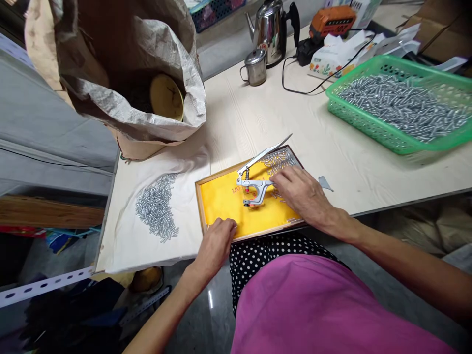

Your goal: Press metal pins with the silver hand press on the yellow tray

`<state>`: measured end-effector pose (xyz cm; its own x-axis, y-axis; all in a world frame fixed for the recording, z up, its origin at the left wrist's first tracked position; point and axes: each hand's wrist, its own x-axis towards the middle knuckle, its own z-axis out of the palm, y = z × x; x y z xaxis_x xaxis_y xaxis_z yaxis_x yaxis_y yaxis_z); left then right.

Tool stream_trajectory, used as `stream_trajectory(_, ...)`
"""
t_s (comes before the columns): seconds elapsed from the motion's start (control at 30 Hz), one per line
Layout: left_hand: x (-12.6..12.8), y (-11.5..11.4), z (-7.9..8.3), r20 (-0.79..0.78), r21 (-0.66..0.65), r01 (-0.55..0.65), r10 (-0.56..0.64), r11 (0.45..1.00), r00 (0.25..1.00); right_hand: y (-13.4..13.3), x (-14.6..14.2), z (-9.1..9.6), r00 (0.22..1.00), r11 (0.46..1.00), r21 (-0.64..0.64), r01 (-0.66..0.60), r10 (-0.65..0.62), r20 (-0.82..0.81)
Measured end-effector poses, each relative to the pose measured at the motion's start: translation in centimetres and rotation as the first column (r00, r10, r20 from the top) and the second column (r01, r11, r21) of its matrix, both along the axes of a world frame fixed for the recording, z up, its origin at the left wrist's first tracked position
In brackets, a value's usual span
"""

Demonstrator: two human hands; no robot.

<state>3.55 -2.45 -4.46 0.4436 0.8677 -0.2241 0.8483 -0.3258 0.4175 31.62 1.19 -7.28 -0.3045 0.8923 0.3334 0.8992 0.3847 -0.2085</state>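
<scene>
My right hand (pixel 300 194) is closed round the lower handle of silver snap-fastener pliers (pixel 260 189). Their long lever stands raised, and a spring and small red tip show at the jaw, with a gap beneath. The pliers are over a shallow wooden-rimmed tray (pixel 200 201) lined with yellow (pixel 217 201). At the tray's near left edge is my left hand (pixel 217 241), its fingertips pinched together; whatever they hold is too small to make out. Small metal pins (pixel 278 161) fill the far right corner of the tray, with others beside my right hand.
On a white cloth (pixel 123 236) to the left lies a heap of metal pins (pixel 157 206). An open sack (pixel 173 49) with a yellow scoop (pixel 166 98) stands behind it. A green basket (pixel 368 125) of pins is right; a kettle (pixel 271 29) and metal cup (pixel 255 68) stand behind.
</scene>
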Motion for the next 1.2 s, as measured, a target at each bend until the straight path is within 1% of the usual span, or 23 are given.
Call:
stream_trajectory(0.03,-0.7,-0.2,0.3,-0.062,0.046,-0.019,0.021,0.999,0.998,0.0,-0.1,0.0,1.000,1.000,-0.004,-0.024,0.024,-0.007)
stream_trajectory(0.07,-1.5,-0.3,0.7,-0.089,0.097,-0.060,0.069,0.993,0.994,-0.1,-0.4,-0.1,0.998,0.998,-0.011,-0.058,0.058,-0.013)
stream_trajectory(0.1,-2.2,-0.4,1.1,-0.076,0.141,-0.120,0.132,0.983,0.988,-0.2,-0.8,-0.2,0.995,0.995,-0.016,-0.099,0.098,-0.017)
stream_trajectory(0.13,-2.7,-0.5,1.5,-0.030,0.163,-0.199,0.206,0.966,0.978,-0.3,-1.3,-0.4,0.990,0.990,-0.019,-0.140,0.140,-0.019)
stream_trajectory(0.17,-3.0,-0.5,1.9,0.040,0.146,-0.293,0.290,0.945,0.956,-0.4,-1.9,-0.7,0.983,0.983,-0.019,-0.181,0.181,-0.017)
stream_trajectory(0.2,-3.1,-0.4,2.1,0.115,0.084,-0.388,0.378,0.918,0.919,-0.5,-2.6,-1.0,0.976,0.976,-0.018,-0.218,0.218,-0.013)
stream_trajectory(0.23,-2.9,-0.3,2.1,0.180,-0.012,-0.472,0.467,0.881,0.866,-0.6,-3.3,-1.3,0.967,0.967,-0.019,-0.253,0.253,-0.010)
stream_trajectory(0.27,-2.5,-0.1,2.0,0.225,-0.129,-0.533,0.548,0.837,0.806,-0.6,-3.9,-1.7,0.959,0.959,-0.025,-0.282,0.282,-0.007)
stream_trajectory(0.3,-2.0,0.1,1.8,0.250,-0.244,-0.565,0.614,0.788,0.749,-0.6,-4.5,-2.0,0.952,0.951,-0.039,-0.306,0.306,-0.005)
stream_trajectory(0.33,-1.4,0.3,1.4,0.265,-0.343,-0.573,0.661,0.745,0.701,-0.7,-5.0,-2.4,0.946,0.944,-0.061,-0.323,0.324,-0.003)
stream_trajectory(0.4,-0.5,0.7,0.5,0.280,-0.470,-0.554,0.711,0.687,0.645,-0.7,-5.6,-2.9,0.940,0.934,-0.115,-0.338,0.340,0.001)
stream_trajectory(0.47,0.1,0.9,-0.3,0.272,-0.522,-0.534,0.723,0.665,0.635,-0.7,-5.7,-3.1,0.943,0.931,-0.159,-0.329,0.333,0.003)
stream_trajectory(0.53,0.3,0.9,-0.8,0.250,-0.528,-0.525,0.713,0.668,0.656,-0.8,-5.7,-3.2,0.947,0.932,-0.178,-0.315,0.320,-0.001)
stream_trajectory(0.67,0.4,0.9,-1.1,0.211,-0.523,-0.508,0.681,0.684,0.701,-0.9,-5.5,-3.3,0.953,0.937,-0.178,-0.302,0.303,-0.025)
stream_trajectory(0.87,0.7,1.1,-1.5,0.155,-0.507,-0.518,0.664,0.689,0.731,-0.9,-5.4,-4.3,0.945,0.931,-0.163,-0.328,0.321,-0.068)
stream_trajectory(0.97,0.7,1.4,-1.3,0.119,-0.497,-0.517,0.645,0.697,0.755,-0.9,-5.3,-4.6,0.938,0.923,-0.167,-0.346,0.336,-0.087)
stream_trajectory(1.03,0.9,1.7,-0.9,0.092,-0.507,-0.513,0.635,0.693,0.767,-0.9,-5.3,-4.5,0.938,0.923,-0.169,-0.346,0.334,-0.092)
stream_trajectory(1.1,1.0,2.0,-0.5,0.068,-0.542,-0.499,0.627,0.676,0.776,-0.9,-5.3,-4.2,0.941,0.925,-0.172,-0.338,0.326,-0.093)
stream_trajectory(1.2,1.4,2.2,0.1,0.050,-0.608,-0.476,0.629,0.635,0.776,-1.0,-5.4,-3.9,0.943,0.924,-0.193,-0.331,0.318,-0.094)
